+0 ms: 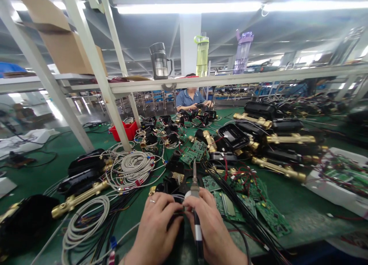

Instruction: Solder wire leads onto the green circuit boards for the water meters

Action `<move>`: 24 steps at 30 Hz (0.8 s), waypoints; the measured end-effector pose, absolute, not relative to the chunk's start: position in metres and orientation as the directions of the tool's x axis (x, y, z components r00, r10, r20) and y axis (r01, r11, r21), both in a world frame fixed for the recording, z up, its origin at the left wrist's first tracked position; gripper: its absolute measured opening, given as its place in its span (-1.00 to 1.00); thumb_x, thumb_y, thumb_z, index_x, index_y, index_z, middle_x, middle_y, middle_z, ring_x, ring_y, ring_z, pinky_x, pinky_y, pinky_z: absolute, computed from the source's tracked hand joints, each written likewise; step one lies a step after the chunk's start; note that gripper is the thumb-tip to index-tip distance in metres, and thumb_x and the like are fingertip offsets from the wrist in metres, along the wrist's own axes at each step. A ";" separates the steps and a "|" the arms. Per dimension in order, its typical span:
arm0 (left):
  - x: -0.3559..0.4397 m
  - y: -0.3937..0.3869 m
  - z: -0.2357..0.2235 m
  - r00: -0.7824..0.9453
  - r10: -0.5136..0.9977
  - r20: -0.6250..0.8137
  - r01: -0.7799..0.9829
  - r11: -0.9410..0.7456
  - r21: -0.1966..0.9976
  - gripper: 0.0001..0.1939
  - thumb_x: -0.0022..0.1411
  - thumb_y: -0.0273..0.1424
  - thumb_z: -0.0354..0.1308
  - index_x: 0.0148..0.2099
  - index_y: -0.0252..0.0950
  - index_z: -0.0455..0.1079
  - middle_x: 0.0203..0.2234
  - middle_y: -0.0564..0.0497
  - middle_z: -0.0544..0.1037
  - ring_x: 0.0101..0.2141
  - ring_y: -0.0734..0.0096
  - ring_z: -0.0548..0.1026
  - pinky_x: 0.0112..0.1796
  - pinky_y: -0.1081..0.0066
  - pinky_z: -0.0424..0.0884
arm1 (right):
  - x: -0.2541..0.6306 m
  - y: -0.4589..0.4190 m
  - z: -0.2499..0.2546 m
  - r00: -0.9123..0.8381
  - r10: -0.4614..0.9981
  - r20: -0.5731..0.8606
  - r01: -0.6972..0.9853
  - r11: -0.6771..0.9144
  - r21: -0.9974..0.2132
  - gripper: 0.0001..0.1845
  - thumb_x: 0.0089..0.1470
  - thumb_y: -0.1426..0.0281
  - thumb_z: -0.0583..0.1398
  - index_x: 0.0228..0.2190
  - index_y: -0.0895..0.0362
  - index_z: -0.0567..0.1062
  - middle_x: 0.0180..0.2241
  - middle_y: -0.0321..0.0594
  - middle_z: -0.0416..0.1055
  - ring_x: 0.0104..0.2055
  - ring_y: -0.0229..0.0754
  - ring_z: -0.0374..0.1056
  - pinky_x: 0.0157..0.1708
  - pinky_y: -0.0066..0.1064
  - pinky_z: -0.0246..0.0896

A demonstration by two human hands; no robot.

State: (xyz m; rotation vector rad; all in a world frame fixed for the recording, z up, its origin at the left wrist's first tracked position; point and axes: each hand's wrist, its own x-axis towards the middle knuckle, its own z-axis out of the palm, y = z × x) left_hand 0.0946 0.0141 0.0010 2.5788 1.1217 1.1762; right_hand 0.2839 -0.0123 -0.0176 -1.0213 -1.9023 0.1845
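Note:
A soldering iron lies in my right hand, its metal tip pointing away from me over the bench. The thumb and fingertips of that hand also meet near thin wires. My left hand, a ring on one finger, is closed with its fingertips close to those of my right hand. What it pinches is hidden; a pale wire runs by its fingertips and a black housing lies just beyond. Green circuit boards lie to the right of my hands, with a bundle of black cables across them.
Coiled grey cables and brass fittings with black housings lie at left. More brass pipe fittings are at right, beside a white tray of boards. A red bin stands behind. Bottles stand on the shelf; a person sits opposite.

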 end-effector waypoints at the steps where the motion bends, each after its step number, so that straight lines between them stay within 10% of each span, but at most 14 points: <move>1: 0.100 0.015 0.001 0.461 0.651 0.603 0.585 -0.734 0.344 -0.81 0.30 -0.55 0.18 -0.17 -0.13 0.51 -0.27 0.04 0.56 -0.22 0.18 0.46 -0.17 0.19 0.34 | 0.284 -0.013 -0.019 -0.199 0.723 0.662 0.571 0.635 -0.521 -0.70 0.26 0.63 0.05 -0.09 0.02 0.34 -0.20 -0.21 0.35 -0.11 -0.04 0.23 -0.03 -0.16 0.18; 24: 0.108 0.021 0.001 0.474 0.680 0.559 0.551 -0.725 0.413 -0.83 0.29 -0.53 0.26 -0.20 -0.10 0.55 -0.33 0.12 0.62 -0.24 0.23 0.47 -0.17 0.22 0.29 | 0.289 -0.015 -0.012 0.020 0.704 0.710 0.485 0.615 -0.622 -0.65 0.11 0.69 0.10 -0.20 0.02 0.36 -0.28 -0.33 0.38 -0.21 -0.21 0.31 -0.17 -0.48 0.30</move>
